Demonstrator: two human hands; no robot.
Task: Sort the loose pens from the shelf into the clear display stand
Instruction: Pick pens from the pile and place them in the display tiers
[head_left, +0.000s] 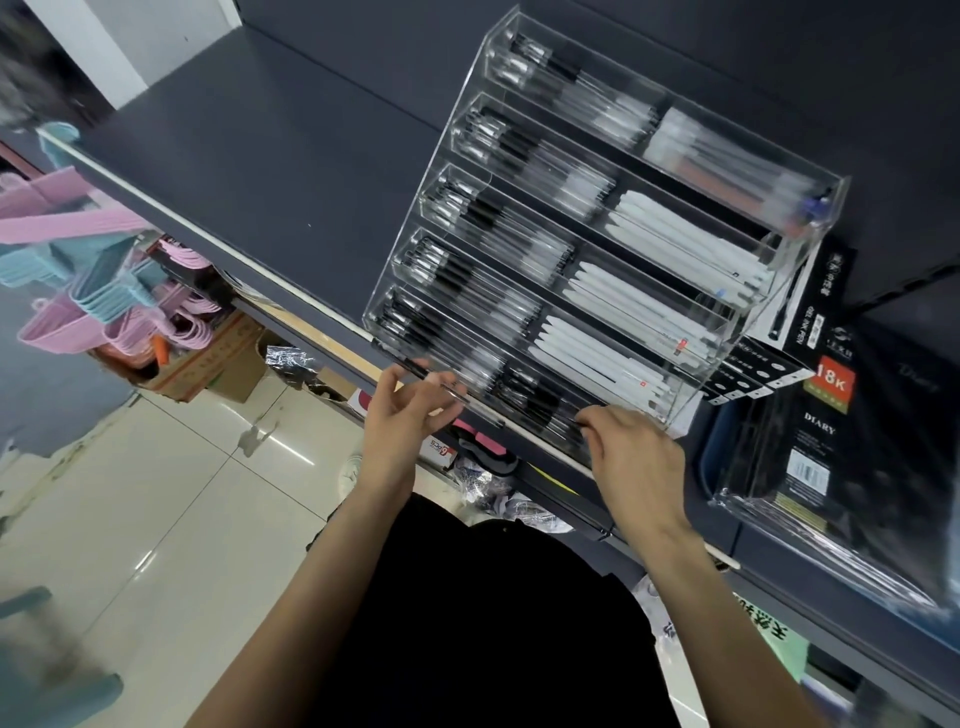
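Note:
A clear tiered display stand (810, 218) sits on the dark shelf (270, 171), its rows filled with black-capped pens on the left and white pens on the right. My left hand (410, 415) pinches a thin black pen (415, 368) at the stand's lowest front row. My right hand (636, 457) grips the end of other pens (558, 413) lying in that same front row. The picture is blurred, so I cannot make out how many pens the right hand holds.
Black diary packs (831, 431) in a clear holder stand to the right of the display stand. The shelf's white front edge (208, 236) runs diagonally. Below are pink and blue hangers (98, 296), cardboard boxes (228, 364) and a tiled floor (156, 519).

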